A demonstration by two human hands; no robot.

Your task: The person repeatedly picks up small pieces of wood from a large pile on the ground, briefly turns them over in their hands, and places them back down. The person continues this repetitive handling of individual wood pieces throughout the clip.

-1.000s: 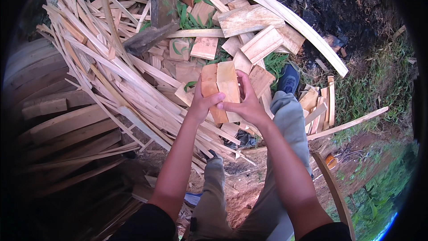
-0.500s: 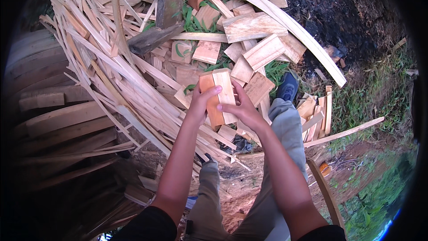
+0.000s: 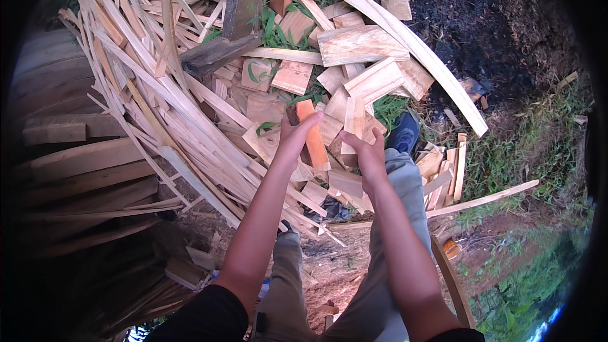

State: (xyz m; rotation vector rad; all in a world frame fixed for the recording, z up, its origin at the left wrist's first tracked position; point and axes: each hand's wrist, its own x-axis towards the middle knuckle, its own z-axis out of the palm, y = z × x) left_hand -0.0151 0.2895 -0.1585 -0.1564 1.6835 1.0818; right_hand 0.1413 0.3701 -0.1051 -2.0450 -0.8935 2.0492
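Note:
Over the heap of offcuts, my left hand is closed around a reddish-orange wood block, with the thumb along its upper face. A short gap away, my right hand grips a pale wood piece between its thumb and fingers. The two pieces are apart, both tilted upright. Beneath them lie several flat wood offcuts, some overlapping. The fingers under each piece are mostly hidden.
Long thin wood strips bundle along the left, beside stacked boards. A weathered post rises at the far side. Dark charred ground lies far right, with a curved slat before it. My shoe is close to the offcuts.
The reddish-orange block and the pale piece, held side by side before, are now separated. My right hand has moved right with the pale piece; the left keeps the orange block.

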